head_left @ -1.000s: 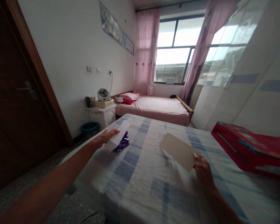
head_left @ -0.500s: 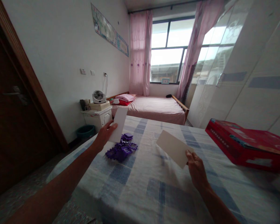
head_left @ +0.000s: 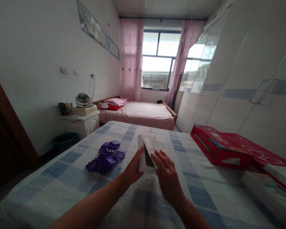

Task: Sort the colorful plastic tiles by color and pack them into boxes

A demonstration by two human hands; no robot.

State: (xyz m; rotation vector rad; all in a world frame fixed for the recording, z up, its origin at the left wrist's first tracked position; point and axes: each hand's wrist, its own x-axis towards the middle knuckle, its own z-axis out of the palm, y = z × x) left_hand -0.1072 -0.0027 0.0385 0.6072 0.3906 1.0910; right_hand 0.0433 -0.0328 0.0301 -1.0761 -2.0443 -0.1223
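A small white box is held over the table in front of me, with a dark gap along its near side. My left hand grips the box's left side, fingers closed round it. A white lid lies tilted over the box, not flush with it. My right hand has its fingers together on the lid's right edge; its thumb is hidden. Left of the hands, a heap of purple toothed plastic pieces lies on the checked tablecloth.
A red box sits on the table at the right, with white boxes nearer me. Beyond the table are a pink bed and a white cabinet bearing a small fan. Wardrobes line the right wall.
My hands, apart before with a white piece in each, have come together so that the two pieces now meet as lid and box. The view has turned to the right.
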